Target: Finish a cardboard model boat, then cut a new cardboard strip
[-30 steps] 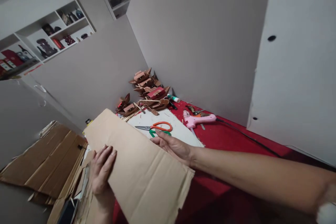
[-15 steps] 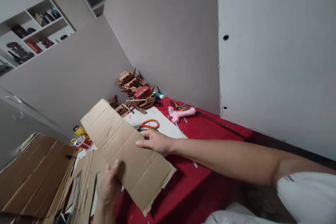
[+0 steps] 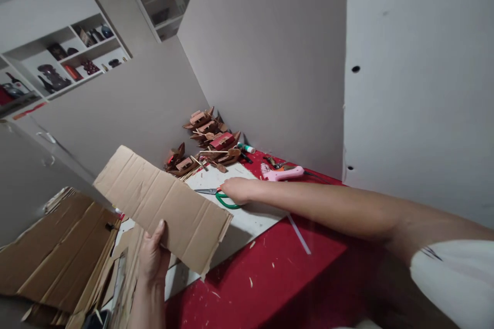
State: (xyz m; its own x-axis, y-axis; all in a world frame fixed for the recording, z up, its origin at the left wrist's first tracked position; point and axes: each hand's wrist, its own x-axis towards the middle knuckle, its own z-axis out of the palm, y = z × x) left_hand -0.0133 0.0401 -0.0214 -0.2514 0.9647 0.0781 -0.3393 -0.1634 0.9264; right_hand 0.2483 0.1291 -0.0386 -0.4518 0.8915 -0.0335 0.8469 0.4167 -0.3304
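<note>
My left hand (image 3: 153, 256) grips the lower edge of a piece of cardboard (image 3: 164, 200), thumb on its face, and holds it tilted above the table. My right hand (image 3: 236, 190) reaches down to a pair of scissors (image 3: 227, 202) lying on a white board (image 3: 266, 216). Its fingers close over the orange handle; the green handle and the blades stay visible, the blades pointing left. Just beyond the right hand lies a pink glue gun (image 3: 283, 173) with a black cord.
Several small wooden model boats (image 3: 216, 136) stand against the back wall. Stacked cardboard (image 3: 57, 252) leans at the left. A clear glue stick (image 3: 299, 234) and scraps lie on the red tablecloth (image 3: 278, 272). Shelves with ornaments (image 3: 57, 69) are behind.
My right hand has let go of the cardboard and moved onto the scissors. The left hand now holds the cardboard alone, shifted left. The camera view has shifted slightly.
</note>
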